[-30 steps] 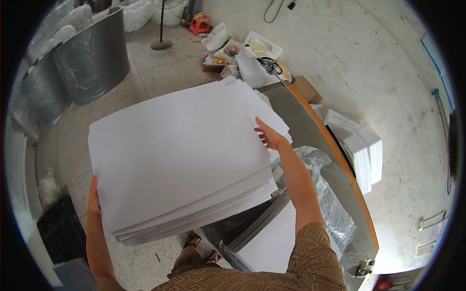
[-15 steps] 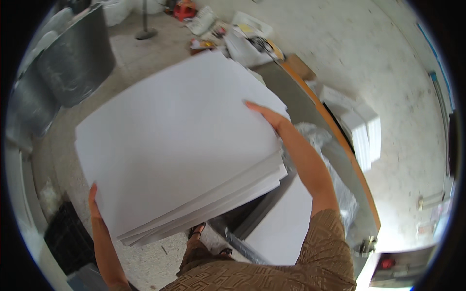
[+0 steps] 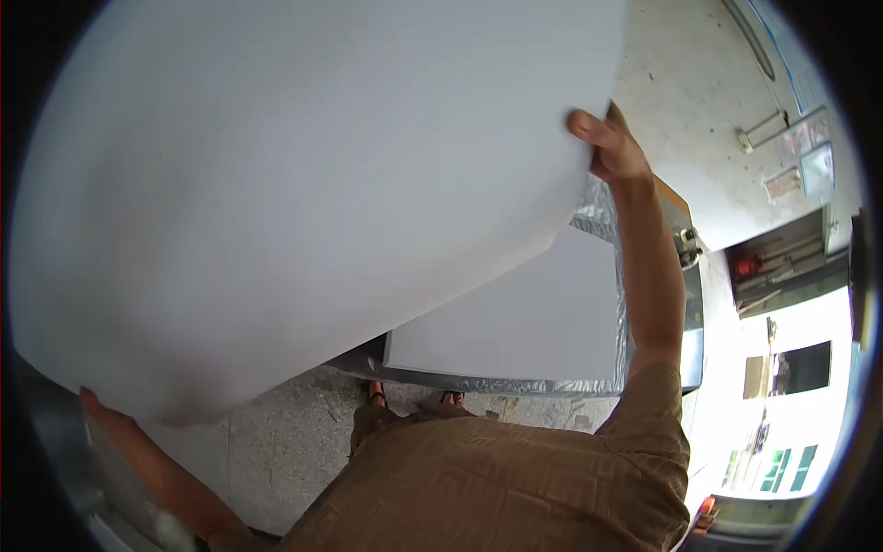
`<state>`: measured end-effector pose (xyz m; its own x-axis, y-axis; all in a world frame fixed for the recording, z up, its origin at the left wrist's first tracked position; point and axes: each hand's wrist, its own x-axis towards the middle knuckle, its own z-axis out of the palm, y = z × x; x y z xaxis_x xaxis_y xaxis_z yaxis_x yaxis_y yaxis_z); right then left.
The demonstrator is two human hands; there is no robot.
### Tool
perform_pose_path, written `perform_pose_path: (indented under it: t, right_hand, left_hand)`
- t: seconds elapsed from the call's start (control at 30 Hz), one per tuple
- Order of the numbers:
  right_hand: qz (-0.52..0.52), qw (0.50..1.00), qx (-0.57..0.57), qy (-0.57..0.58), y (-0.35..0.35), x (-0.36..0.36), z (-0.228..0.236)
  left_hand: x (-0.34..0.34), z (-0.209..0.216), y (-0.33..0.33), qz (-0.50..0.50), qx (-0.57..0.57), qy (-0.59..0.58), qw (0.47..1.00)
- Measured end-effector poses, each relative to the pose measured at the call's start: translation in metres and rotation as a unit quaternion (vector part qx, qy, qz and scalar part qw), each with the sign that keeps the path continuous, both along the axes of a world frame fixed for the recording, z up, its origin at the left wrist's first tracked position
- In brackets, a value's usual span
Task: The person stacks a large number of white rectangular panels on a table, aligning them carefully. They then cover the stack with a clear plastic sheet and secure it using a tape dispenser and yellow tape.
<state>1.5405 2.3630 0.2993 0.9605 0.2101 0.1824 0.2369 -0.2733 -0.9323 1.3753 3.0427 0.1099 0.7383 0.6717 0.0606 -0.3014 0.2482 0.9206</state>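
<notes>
A stack of large white sheets [image 3: 322, 184] fills the upper left of the view, lifted and tilted close in front of me. My right hand [image 3: 614, 147] grips its right edge, thumb on the upper face and fingers behind. At the lower left corner, my left hand [image 3: 106, 411] holds the opposite edge; most of its fingers are hidden under the sheets. Below and to the right, a second pile of white sheets [image 3: 515, 317] lies on a table, partly covered by the raised stack.
Clear plastic wrap [image 3: 589, 385] borders the pile on the table. A metal fitting [image 3: 688, 247] sits at the table's right edge. Speckled floor [image 3: 294, 451] shows around my feet. The pale wall [image 3: 699, 120] stands at the right, with a bright opening [image 3: 791, 396] beyond.
The held stack has come up closer to me and tilted, covering more of the view. My view has turned right, so more of the pile on the table shows.
</notes>
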Motion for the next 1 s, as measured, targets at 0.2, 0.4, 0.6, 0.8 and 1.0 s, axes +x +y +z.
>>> perform_pose_path:
  t: [0.2, 0.4, 0.6, 0.8, 1.0]
  right_hand:
    - [-0.143, 0.982, 0.089, -0.088, -0.197, -0.146, -0.043]
    - [-0.243, 0.956, 0.125, -0.109, -0.291, -0.271, -0.093]
    - [-0.267, 0.954, 0.072, -0.116, -0.347, -0.321, -0.145]
    - [-0.202, 0.964, 0.141, -0.101, -0.36, -0.336, -0.187]
    - [-0.228, 0.969, 0.079, -0.052, -0.347, -0.346, -0.178]
  left_hand:
    - [0.095, -0.042, -0.086, -0.32, 0.015, -0.085, 0.944]
    - [0.128, -0.053, -0.219, -0.47, 0.041, -0.11, 0.875]
    - [0.109, -0.042, -0.311, -0.519, 0.082, -0.122, 0.842]
    - [0.087, -0.058, -0.326, -0.506, 0.176, -0.086, 0.84]
    - [0.064, -0.06, -0.347, -0.505, 0.1, -0.102, 0.851]
